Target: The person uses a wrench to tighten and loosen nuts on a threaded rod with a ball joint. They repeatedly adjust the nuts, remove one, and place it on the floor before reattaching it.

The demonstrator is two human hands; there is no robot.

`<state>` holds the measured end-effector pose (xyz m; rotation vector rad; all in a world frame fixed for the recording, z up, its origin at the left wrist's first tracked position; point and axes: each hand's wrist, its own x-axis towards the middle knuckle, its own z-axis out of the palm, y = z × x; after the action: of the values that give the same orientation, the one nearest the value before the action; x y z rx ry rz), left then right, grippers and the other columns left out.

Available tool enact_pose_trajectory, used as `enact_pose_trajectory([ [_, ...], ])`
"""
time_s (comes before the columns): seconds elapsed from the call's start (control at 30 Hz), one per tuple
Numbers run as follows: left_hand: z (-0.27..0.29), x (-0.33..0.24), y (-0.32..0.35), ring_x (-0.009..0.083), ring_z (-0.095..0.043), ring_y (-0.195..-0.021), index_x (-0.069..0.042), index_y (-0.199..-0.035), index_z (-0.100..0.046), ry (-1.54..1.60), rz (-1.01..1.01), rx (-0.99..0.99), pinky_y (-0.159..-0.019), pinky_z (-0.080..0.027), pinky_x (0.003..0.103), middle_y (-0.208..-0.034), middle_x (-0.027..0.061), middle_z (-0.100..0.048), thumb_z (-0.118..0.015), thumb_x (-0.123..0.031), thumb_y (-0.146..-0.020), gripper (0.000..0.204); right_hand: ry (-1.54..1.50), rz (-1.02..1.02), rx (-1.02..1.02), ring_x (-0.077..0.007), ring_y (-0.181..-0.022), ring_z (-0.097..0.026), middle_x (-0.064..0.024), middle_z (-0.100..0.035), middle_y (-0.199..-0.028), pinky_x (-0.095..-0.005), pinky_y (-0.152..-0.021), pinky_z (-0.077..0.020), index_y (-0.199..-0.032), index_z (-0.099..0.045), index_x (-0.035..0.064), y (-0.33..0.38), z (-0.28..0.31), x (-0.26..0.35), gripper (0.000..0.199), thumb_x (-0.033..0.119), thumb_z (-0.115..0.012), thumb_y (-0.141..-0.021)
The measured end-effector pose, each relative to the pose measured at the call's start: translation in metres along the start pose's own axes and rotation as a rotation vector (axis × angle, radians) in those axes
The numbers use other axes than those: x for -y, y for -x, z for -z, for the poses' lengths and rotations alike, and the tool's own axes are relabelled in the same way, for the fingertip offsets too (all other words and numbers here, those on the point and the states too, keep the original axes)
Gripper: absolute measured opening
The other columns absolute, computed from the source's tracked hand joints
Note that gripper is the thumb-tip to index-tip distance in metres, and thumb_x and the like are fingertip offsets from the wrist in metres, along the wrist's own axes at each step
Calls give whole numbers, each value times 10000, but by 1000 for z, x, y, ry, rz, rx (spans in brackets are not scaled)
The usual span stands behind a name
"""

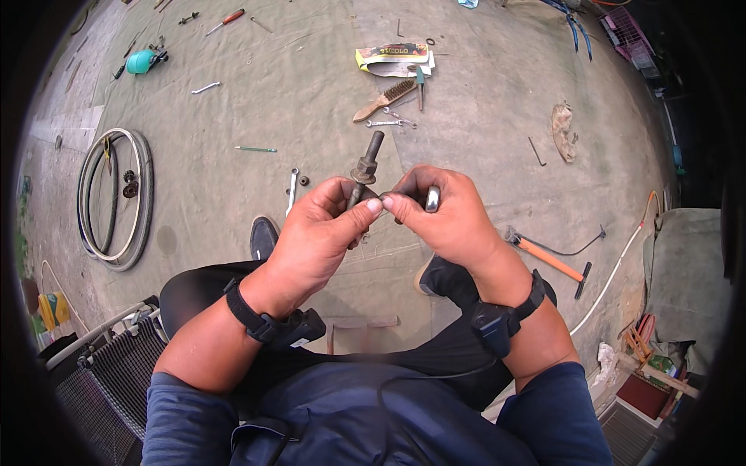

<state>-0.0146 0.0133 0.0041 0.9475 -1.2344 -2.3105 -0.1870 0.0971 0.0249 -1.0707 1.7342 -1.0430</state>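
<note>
My left hand [322, 225] is closed round a dark, greasy metal bolt [365, 168] with a nut-like collar; its shank points up and away from me. My right hand [439, 213] is closed too. A shiny silver metal piece with a rounded end [433, 199] pokes out between its fingers; the rest of it is hidden in the palm. Both thumb tips meet over the lower end of the bolt, and what they pinch there is too small to make out. Just beyond my left hand lie a combination wrench [292, 192] and a small dark nut [304, 181].
Ahead lie a wire brush [386, 101], small wrenches [391, 120] and a torn package [395, 58]. Bicycle tyres [143, 202] are at left, with a pencil [256, 148] nearer. On the right are an orange hand pump [550, 259] and a hex key [537, 151].
</note>
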Motion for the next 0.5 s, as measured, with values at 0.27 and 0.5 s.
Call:
enact_pose_trajectory([
  [0.27, 2, 2, -1, 32, -460, -634, -67, -938, -592, 10, 46, -2, -559, -377, 208, -748, -40, -556, -695, -176, -942, 149, 199, 208, -39, -244, -622, -614, -125, -663, -736, -351, -560, -471, -792, -646, 13, 0, -1, 0, 169, 150, -738, -827],
  [0.5, 1, 1, 0, 33, -457, -624, -65, -928, -586, -3, 61, -11, -552, -373, 210, -728, -36, -549, -703, -176, -937, 162, 280, 301, -58, -292, -628, -607, -126, -642, -735, -384, -566, -475, -784, -622, 29, 3, -3, 2, 135, 109, -727, -811],
])
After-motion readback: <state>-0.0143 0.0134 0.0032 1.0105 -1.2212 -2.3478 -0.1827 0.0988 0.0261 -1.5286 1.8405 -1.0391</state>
